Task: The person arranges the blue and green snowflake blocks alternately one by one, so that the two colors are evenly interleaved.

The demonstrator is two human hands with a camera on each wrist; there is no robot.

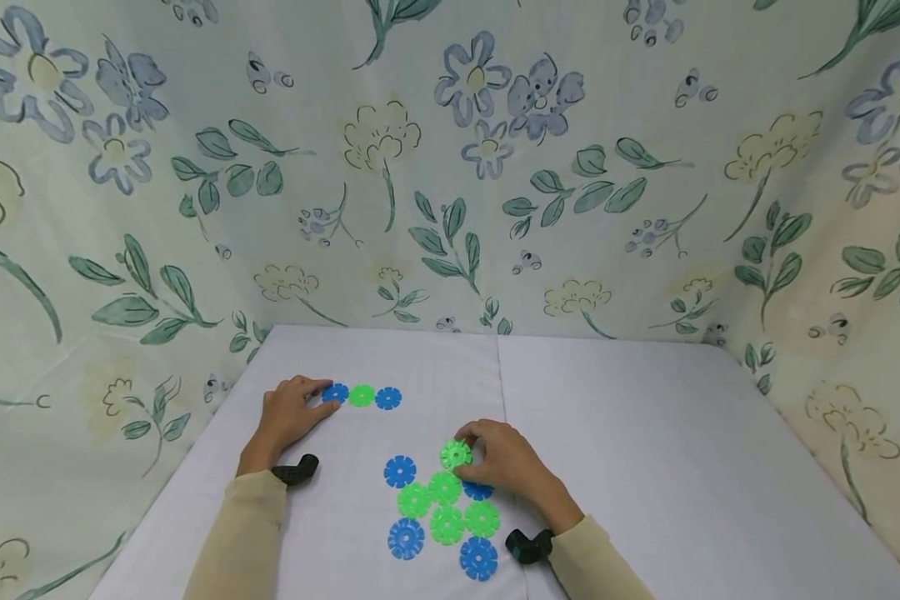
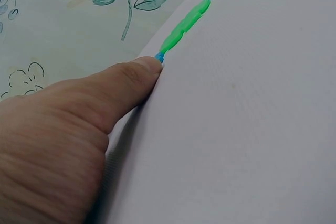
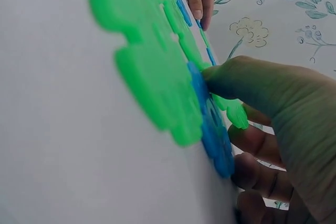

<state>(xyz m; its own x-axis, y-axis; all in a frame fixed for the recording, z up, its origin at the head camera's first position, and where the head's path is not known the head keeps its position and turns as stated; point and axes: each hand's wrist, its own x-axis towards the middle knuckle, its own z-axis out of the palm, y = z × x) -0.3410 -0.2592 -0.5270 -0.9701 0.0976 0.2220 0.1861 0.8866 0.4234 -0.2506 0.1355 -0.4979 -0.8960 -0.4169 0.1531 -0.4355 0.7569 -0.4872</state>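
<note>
At the far left of the table, my left hand [image 1: 288,412] holds a blue notched plastic disc [image 1: 336,393] between thumb and fingers. That disc is the left end of a row with a green disc [image 1: 362,396] and another blue disc [image 1: 388,398]. My right hand [image 1: 512,457] pinches a green notched disc [image 1: 456,454] above the loose pile. In the right wrist view, the thumb and fingers grip the green disc [image 3: 237,115] just beyond a blue disc [image 3: 212,129]. This blue disc is partly hidden under the right hand in the head view.
Several loose discs lie nearer the front, among them a green one [image 1: 447,525] and blue ones [image 1: 406,538] around it. A white cloth [image 1: 645,467] covers the table, with a seam running front to back. Floral curtains [image 1: 450,167] enclose the back and sides.
</note>
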